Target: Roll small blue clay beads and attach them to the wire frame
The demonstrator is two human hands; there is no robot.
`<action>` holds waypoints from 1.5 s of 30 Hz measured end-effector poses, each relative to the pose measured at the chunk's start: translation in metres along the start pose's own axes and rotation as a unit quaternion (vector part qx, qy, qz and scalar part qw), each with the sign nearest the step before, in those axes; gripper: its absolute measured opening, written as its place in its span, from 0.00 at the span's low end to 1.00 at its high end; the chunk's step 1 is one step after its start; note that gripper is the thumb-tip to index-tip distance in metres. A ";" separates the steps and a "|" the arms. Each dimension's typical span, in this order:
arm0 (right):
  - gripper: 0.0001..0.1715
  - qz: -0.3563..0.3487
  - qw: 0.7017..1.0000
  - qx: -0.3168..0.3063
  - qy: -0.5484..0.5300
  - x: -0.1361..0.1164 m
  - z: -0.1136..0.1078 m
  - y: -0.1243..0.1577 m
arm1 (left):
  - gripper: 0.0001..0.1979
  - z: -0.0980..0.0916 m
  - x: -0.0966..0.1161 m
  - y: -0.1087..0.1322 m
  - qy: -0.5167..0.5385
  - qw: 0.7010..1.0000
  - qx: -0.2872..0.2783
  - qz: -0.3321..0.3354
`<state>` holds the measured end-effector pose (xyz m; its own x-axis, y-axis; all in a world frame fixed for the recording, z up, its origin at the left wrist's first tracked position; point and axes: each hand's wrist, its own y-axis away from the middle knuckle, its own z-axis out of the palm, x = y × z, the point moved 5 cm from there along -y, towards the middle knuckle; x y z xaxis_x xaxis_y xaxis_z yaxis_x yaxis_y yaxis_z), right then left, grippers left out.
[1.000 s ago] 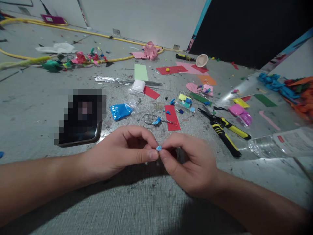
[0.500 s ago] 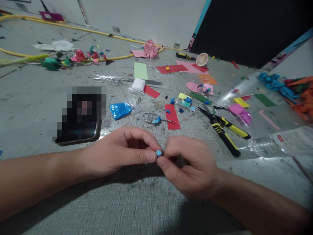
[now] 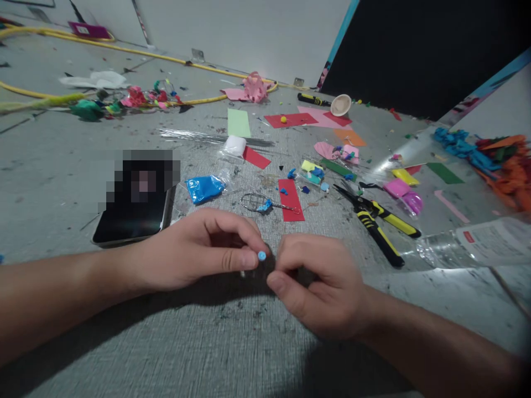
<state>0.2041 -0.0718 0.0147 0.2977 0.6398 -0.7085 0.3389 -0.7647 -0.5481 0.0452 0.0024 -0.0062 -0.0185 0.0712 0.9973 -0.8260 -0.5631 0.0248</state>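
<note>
My left hand [image 3: 203,246] is closed in a pinch, thumb and forefinger holding a small blue clay piece [image 3: 261,256] with a round, rolled-looking end. Just to its right, my right hand [image 3: 321,282] is curled with the thumb close to the bent forefinger; I see nothing between them, and it does not touch the clay piece. Beyond the hands lie a racket-shaped wire frame [image 3: 256,202] with blue clay on it, a red paper strip [image 3: 291,207] partly under its handle, and a blue clay packet [image 3: 204,189].
A phone [image 3: 133,221] with a pixelated screen lies left. Yellow-and-black pliers [image 3: 379,221] and a clear bottle [image 3: 477,246] are at right. Farther back are thin wires [image 3: 191,135], a white packet [image 3: 235,146], coloured papers, a small cup [image 3: 341,105] and a yellow cord [image 3: 136,53].
My hands have moved apart slightly. The left one has shifted a little to the left with the blue clay piece, and the right fingers have come off it.
</note>
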 end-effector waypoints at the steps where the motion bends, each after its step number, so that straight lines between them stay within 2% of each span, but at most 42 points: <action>1: 0.12 0.002 1.000 0.010 0.005 0.000 -0.002 0.000 | 0.03 -0.004 0.004 -0.001 -0.048 0.998 0.008 0.026; 3: 0.12 0.013 0.999 0.039 0.009 0.000 -0.005 0.000 | 0.04 -0.007 0.010 -0.004 -0.174 0.981 -0.006 0.082; 5: 0.13 0.029 0.998 0.063 0.003 0.002 -0.007 0.001 | 0.05 -0.006 0.010 -0.004 -0.301 0.944 -0.029 0.134; 9: 0.14 0.062 0.995 0.082 0.000 0.008 -0.006 0.003 | 0.11 -0.005 -0.001 -0.002 -0.448 0.884 -0.039 0.129; 11: 0.15 0.070 0.994 0.083 0.007 0.010 -0.005 0.003 | 0.12 -0.009 -0.003 -0.001 -0.484 0.868 -0.016 0.111; 13: 0.16 0.074 0.994 0.084 0.008 0.011 -0.005 0.004 | 0.13 -0.016 0.001 -0.001 -0.519 0.849 0.032 0.093; 17: 0.18 0.077 0.992 0.098 0.001 0.012 -0.004 0.005 | 0.17 -0.030 0.014 -0.001 -0.605 0.783 0.140 0.040; 20: 0.18 0.082 0.992 0.100 0.004 0.013 -0.003 0.006 | 0.17 -0.030 0.017 0.000 -0.631 0.761 0.153 0.017; 25: 0.18 0.091 0.992 0.091 0.012 0.013 -0.003 0.007 | 0.16 -0.019 0.005 0.002 -0.636 0.765 0.098 0.013; 29: 0.18 0.097 0.991 0.089 0.018 0.015 -0.004 0.007 | 0.18 -0.020 -0.001 0.000 -0.628 0.772 0.099 0.027; 31: 0.17 0.096 0.991 0.089 0.029 0.015 -0.004 0.007 | 0.16 -0.019 0.000 0.000 -0.594 0.796 0.105 0.053; 34: 0.09 0.072 0.991 0.088 0.075 0.014 -0.004 0.005 | 0.13 -0.015 0.004 0.000 -0.459 0.878 0.118 0.069; 36: 0.02 0.040 0.990 0.079 0.113 0.012 -0.002 0.003 | 0.12 -0.010 -0.001 0.001 -0.299 0.948 0.111 -0.006; 37: 0.06 0.024 0.989 0.072 0.127 0.011 0.000 0.003 | 0.12 -0.006 -0.005 0.001 -0.226 0.968 0.098 -0.051; 40: 0.07 -0.011 0.987 0.055 0.148 0.010 0.003 0.002 | 0.12 0.003 -0.010 0.003 -0.107 0.984 0.087 -0.112; 45: 0.07 -0.021 0.987 0.056 0.149 0.012 0.002 0.003 | 0.13 0.004 -0.013 0.003 -0.052 0.986 0.069 -0.140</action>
<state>0.2067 -0.0667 0.0039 0.5409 0.6531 -0.5299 0.2616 -0.7295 -0.6320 0.0454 -0.0031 -0.0185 0.2631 0.1593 0.9515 -0.7065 -0.6398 0.3025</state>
